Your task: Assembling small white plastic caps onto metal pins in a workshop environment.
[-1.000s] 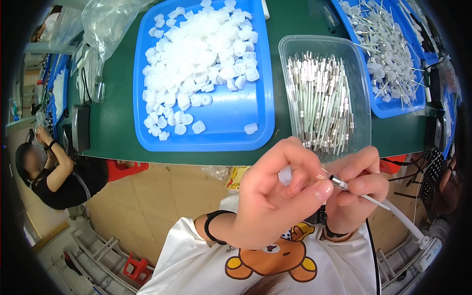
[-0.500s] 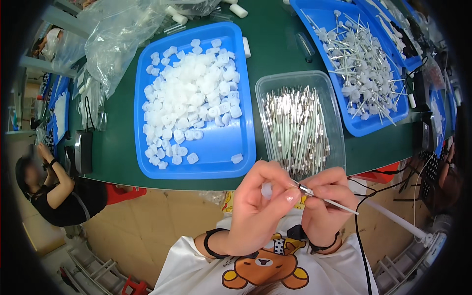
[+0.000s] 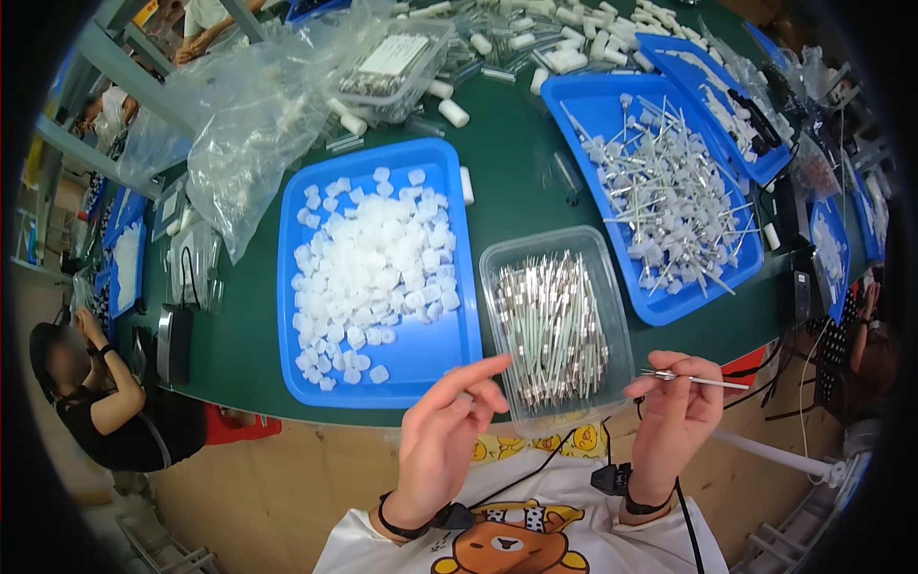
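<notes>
My right hand (image 3: 677,407) pinches a thin pale rod with a metal end (image 3: 708,382) between thumb and fingers, just right of a clear plastic box (image 3: 620,335). Many similar metal-ended rods (image 3: 550,330) fill that box. My left hand (image 3: 442,430) is raised at the box's left front corner, index finger stretched out and the other fingers loosely bent. Nothing shows between its fingers, though part of the palm is hidden. Beyond it lies a blue tray (image 3: 421,356) of small translucent white caps (image 3: 373,258).
At the right, a second blue tray (image 3: 660,308) holds rods joined with white caps. Behind are white cylinders (image 3: 454,113), clear tubes, a lidded clear box (image 3: 382,81) and crumpled plastic bags (image 3: 249,143). Another person (image 3: 105,392) sits at the left. A dark cable (image 3: 687,521) hangs near my right wrist.
My hands have moved apart: the left to the left, the right slightly right with the rod. The white cap seen in my left palm no longer shows. The view now takes in more of the table's back.
</notes>
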`<action>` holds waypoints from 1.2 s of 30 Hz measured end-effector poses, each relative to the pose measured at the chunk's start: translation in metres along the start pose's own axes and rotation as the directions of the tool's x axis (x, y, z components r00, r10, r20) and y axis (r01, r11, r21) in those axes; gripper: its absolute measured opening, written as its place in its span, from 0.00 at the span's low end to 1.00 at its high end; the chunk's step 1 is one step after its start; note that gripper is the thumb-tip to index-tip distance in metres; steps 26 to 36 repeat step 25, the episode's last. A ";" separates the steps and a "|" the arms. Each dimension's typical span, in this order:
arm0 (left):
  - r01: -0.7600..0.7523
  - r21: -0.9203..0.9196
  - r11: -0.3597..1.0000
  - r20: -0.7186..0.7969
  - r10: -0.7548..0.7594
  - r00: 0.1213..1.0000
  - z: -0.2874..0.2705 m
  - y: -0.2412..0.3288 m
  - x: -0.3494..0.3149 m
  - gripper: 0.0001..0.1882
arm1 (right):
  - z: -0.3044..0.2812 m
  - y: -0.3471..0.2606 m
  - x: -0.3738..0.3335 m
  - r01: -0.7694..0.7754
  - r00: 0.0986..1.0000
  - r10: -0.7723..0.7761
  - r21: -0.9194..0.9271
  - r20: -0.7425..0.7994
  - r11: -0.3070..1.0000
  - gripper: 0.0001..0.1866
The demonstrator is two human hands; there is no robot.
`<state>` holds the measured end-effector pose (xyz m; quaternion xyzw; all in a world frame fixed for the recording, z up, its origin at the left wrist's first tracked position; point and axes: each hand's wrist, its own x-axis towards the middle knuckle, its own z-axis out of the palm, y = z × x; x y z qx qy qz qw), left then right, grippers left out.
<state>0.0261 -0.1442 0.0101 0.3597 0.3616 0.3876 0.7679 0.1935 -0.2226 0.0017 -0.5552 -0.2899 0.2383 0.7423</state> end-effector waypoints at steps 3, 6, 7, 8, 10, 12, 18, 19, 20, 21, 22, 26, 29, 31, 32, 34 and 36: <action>-0.110 0.074 0.991 0.023 0.109 0.994 -0.008 -0.001 -0.005 0.14 | -0.008 -0.007 0.008 -0.019 0.995 0.015 -0.037 -0.095 0.999 0.04; -0.150 0.236 0.960 -0.055 0.168 0.984 -0.012 -0.005 -0.010 0.09 | -0.021 -0.011 0.010 -0.088 0.995 0.086 -0.054 -0.046 0.995 0.07; -0.230 0.365 0.902 -0.036 0.260 0.965 -0.015 -0.008 -0.009 0.08 | -0.018 -0.014 0.013 -0.098 0.994 0.091 -0.108 -0.063 0.989 0.09; -0.303 0.484 0.821 -0.006 0.350 0.937 -0.019 -0.011 -0.006 0.06 | -0.019 -0.015 0.015 -0.100 0.994 0.094 -0.096 -0.062 0.990 0.09; -0.401 0.651 0.644 0.040 0.499 0.866 -0.026 -0.024 -0.004 0.05 | -0.022 -0.016 0.019 -0.095 0.995 0.092 -0.063 -0.039 0.993 0.09; -0.446 0.755 0.482 0.075 0.611 0.788 -0.032 -0.039 0.000 0.05 | -0.022 -0.021 0.026 -0.024 0.993 0.009 -0.131 -0.115 0.991 0.10; -0.630 0.769 -0.110 0.495 0.726 0.477 -0.046 -0.067 0.007 0.10 | -0.030 -0.069 0.056 0.290 0.903 -0.262 0.034 -0.339 0.956 0.09; -0.599 0.795 -0.100 0.471 0.724 0.504 -0.050 -0.073 0.003 0.12 | -0.024 -0.084 0.064 0.339 0.850 -0.303 0.008 -0.431 0.941 0.11; -0.567 0.819 -0.089 0.445 0.722 0.529 -0.053 -0.078 0.001 0.15 | -0.020 -0.100 0.069 0.426 0.824 -0.398 -0.023 -0.403 0.905 0.12; -0.543 0.837 -0.072 0.420 0.721 0.551 -0.054 -0.079 0.001 0.17 | -0.015 -0.117 0.076 0.530 0.727 -0.509 -0.094 -0.461 0.843 0.13; -0.575 0.814 -0.081 0.431 0.747 0.506 -0.053 -0.076 0.004 0.13 | -0.009 -0.129 0.087 0.604 0.622 -0.594 -0.169 -0.511 0.779 0.14; -0.659 0.745 -0.103 0.457 0.798 0.392 -0.043 -0.059 0.017 0.04 | 0.008 -0.186 0.112 0.679 0.423 -0.769 -0.395 -0.479 0.619 0.16; -0.659 0.745 -0.103 0.457 0.798 0.392 -0.043 -0.059 0.017 0.04 | 0.008 -0.186 0.112 0.679 0.423 -0.769 -0.395 -0.479 0.619 0.16; -0.659 0.745 -0.103 0.457 0.798 0.392 -0.043 -0.059 0.017 0.04 | 0.008 -0.186 0.112 0.679 0.423 -0.769 -0.395 -0.479 0.619 0.16; -0.659 0.745 -0.103 0.457 0.798 0.392 -0.043 -0.059 0.017 0.04 | 0.008 -0.186 0.112 0.679 0.423 -0.769 -0.395 -0.479 0.619 0.16; -0.659 0.745 -0.103 0.457 0.798 0.392 -0.043 -0.059 0.017 0.04 | 0.008 -0.186 0.112 0.679 0.423 -0.769 -0.395 -0.479 0.619 0.16; -0.659 0.745 -0.103 0.457 0.798 0.392 -0.043 -0.059 0.017 0.04 | 0.008 -0.186 0.112 0.679 0.423 -0.769 -0.395 -0.479 0.619 0.16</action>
